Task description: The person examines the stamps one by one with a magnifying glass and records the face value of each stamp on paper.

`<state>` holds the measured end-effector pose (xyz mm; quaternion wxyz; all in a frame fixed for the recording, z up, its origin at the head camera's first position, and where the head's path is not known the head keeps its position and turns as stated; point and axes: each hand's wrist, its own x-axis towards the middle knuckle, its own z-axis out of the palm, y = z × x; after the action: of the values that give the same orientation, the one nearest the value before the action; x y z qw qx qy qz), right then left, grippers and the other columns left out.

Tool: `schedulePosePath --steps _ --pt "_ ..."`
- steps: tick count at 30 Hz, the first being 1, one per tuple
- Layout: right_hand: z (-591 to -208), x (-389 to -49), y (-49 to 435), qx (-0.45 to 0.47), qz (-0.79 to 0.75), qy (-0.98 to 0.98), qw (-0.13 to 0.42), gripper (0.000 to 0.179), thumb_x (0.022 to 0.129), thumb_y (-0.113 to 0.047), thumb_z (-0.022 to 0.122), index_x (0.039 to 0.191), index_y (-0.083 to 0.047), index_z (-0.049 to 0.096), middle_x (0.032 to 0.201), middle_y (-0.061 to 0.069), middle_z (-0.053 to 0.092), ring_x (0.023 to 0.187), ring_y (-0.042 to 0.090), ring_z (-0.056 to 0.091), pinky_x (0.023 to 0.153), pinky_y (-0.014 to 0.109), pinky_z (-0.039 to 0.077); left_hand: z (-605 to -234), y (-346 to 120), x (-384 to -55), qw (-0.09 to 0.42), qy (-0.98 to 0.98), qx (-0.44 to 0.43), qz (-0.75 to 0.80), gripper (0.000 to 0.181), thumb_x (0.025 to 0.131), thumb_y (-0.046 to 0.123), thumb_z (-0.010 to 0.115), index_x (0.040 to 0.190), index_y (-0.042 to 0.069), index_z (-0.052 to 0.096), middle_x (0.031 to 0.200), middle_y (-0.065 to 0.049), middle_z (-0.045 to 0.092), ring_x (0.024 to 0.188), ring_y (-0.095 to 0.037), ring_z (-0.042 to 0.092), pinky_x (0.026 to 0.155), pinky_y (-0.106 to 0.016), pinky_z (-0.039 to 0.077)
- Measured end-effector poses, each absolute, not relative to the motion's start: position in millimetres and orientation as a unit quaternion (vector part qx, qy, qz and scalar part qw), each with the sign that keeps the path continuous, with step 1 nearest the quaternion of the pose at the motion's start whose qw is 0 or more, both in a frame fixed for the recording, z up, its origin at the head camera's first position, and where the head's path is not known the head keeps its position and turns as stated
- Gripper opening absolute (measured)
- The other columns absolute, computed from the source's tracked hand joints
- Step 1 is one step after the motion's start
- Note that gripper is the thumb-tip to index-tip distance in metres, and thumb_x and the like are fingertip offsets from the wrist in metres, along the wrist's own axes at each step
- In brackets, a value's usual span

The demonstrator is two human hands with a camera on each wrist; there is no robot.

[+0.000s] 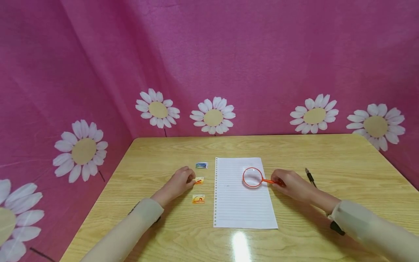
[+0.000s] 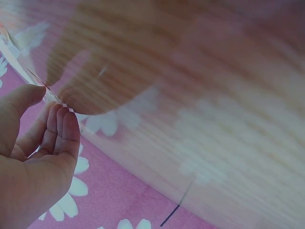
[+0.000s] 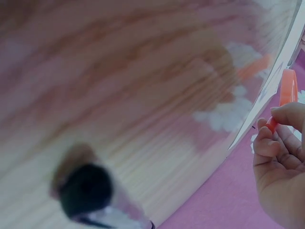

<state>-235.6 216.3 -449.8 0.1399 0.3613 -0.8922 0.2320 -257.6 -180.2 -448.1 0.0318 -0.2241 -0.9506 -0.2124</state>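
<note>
Near the left side of the paper, my left hand (image 1: 179,181) has its thumb and fingertips at the left edge of the middle postage stamp (image 1: 199,180), pinching it; that edge is hidden. Another orange-and-yellow stamp (image 1: 198,199) lies on the near side and a blue-green stamp (image 1: 201,165) on the far side. My right hand (image 1: 291,183) grips the handle of a red-rimmed magnifying glass (image 1: 263,179), whose lens is over the right part of the lined paper (image 1: 242,214). In the right wrist view, thumb and fingers close round the orange-red handle (image 3: 271,124).
A black pen (image 1: 310,177) lies to the right of my right hand, partly behind the wrist. Everything rests on a wood-grain table (image 1: 163,149) with a glossy top. A pink curtain (image 1: 248,65) with white daisies stands behind it and at the left.
</note>
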Motion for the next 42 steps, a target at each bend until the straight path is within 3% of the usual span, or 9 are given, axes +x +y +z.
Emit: schedulePosePath --steps 19,42 --pt "-449 -228 236 0.347 0.224 -0.897 0.158 0.02 0.079 0.003 0.075 0.082 -0.01 0.06 0.073 -0.011 0.056 0.065 -0.004 0.045 0.056 0.017 0.042 -450 -180 -258 0.008 -0.956 -0.197 -0.215 0.008 0.089 0.01 0.07 0.093 0.005 0.065 0.087 -0.004 0.056 0.079 -0.015 0.048 0.075 -0.031 0.048" --pt "-448 -217 260 0.302 0.213 -0.917 0.152 0.018 0.079 -0.002 0.078 0.085 -0.009 0.062 0.077 -0.007 0.061 0.066 -0.004 0.048 0.056 0.02 0.045 -449 -180 -256 0.04 -0.95 -0.227 -0.213 0.008 0.087 0.006 0.071 0.091 0.002 0.065 0.085 -0.005 0.056 0.075 -0.013 0.047 0.07 -0.03 0.047"
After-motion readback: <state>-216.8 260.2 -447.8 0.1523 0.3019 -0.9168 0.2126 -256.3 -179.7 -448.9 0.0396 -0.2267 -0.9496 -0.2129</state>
